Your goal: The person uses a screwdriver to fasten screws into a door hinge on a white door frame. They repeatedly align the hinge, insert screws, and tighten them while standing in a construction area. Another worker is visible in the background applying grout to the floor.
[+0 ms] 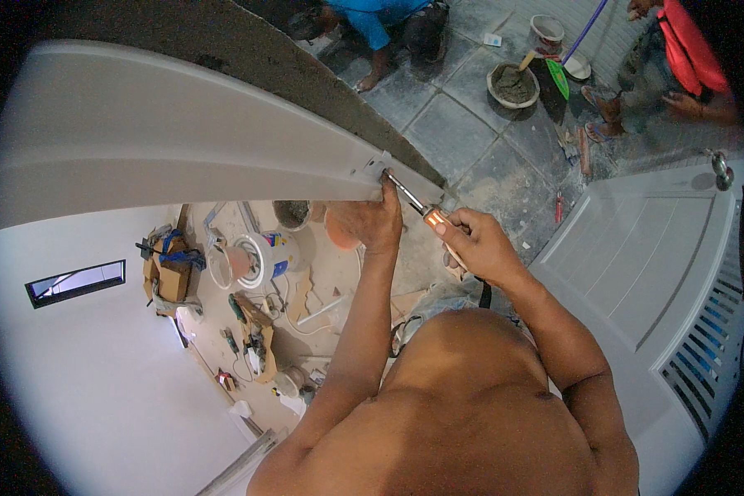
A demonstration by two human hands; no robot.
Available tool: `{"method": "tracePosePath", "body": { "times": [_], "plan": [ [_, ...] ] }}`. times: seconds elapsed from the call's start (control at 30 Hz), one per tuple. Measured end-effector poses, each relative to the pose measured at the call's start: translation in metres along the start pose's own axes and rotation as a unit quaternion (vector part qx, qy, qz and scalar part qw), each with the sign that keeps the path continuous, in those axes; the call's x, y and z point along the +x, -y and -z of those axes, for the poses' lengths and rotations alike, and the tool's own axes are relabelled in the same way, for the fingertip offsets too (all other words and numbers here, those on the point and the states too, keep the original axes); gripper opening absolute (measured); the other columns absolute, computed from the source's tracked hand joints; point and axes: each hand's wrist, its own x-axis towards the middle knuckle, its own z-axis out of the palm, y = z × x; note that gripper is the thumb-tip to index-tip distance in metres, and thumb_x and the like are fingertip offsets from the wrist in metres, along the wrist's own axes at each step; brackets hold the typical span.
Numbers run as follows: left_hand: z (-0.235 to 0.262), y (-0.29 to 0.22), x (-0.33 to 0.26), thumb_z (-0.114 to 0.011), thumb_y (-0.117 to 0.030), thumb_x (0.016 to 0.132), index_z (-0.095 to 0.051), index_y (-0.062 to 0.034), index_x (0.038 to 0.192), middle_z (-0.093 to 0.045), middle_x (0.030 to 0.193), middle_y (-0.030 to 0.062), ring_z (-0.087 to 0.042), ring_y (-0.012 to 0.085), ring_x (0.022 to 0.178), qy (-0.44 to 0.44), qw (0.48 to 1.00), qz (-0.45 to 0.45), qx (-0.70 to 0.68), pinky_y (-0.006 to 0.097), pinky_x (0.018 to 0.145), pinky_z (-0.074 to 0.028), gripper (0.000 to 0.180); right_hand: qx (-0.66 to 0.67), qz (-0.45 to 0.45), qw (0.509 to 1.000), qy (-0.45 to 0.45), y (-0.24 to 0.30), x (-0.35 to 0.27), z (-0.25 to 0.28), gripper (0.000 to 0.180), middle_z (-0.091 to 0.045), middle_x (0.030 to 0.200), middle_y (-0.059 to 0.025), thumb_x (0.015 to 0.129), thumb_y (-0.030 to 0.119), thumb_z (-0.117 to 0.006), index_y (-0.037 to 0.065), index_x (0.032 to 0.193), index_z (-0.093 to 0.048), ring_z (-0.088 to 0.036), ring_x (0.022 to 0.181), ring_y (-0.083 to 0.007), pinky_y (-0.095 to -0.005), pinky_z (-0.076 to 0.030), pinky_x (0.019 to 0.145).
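Note:
My right hand [485, 245] is closed round the orange-and-clear handle of a screwdriver [411, 196]. The shaft runs up and left, its tip meeting a small metal plate [372, 166] on the white door frame [223, 136]. Just under the plate, my left hand [370, 221] grips the frame's edge. Its thumb reaches up beside the screwdriver tip, and the other fingers are partly hidden. Whether a screw sits under the tip is too small to tell.
At right stands a white panelled door [628, 256] with a round knob [722, 172]. Beyond the frame, one person [372, 25] crouches; another [693, 50] is near a basin of mortar [512, 86]. Left below lie a white bucket [274, 255], power tools [256, 347] and a carton [172, 277].

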Motion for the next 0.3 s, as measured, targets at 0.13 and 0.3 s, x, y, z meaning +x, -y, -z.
{"method": "tracePosePath", "body": {
  "times": [0.13, 0.3],
  "plan": [
    [-0.007, 0.013, -0.002, -0.076, -0.032, 0.077, -0.031, 0.0059, 0.14, -0.033, 0.137, 0.0304, -0.032, 0.0472, 0.127, -0.018, 0.991, -0.066, 0.119, 0.058, 0.108, -0.025, 0.085, 0.026, -0.038, 0.999, 0.028, 0.002, 0.005, 0.0, 0.039, -0.061, 0.071, -0.008, 0.092, 0.037, -0.064, -0.001, 0.097, -0.063, -0.06, 0.051, -0.0118, -0.0282, -0.047, 0.047],
    [-0.035, 0.028, -0.013, -0.069, -0.031, 0.082, -0.054, -0.0005, 0.128, -0.053, 0.132, 0.0216, -0.044, 0.0391, 0.126, -0.036, 0.998, -0.023, -0.038, 0.048, 0.109, -0.03, 0.058, -0.201, 0.153, 0.967, -0.028, -0.006, 0.012, 0.0, 0.041, -0.071, 0.098, -0.0146, 0.089, 0.047, -0.064, 0.011, 0.109, -0.067, -0.07, 0.084, -0.0336, -0.0456, -0.054, 0.075]
  ]
}}
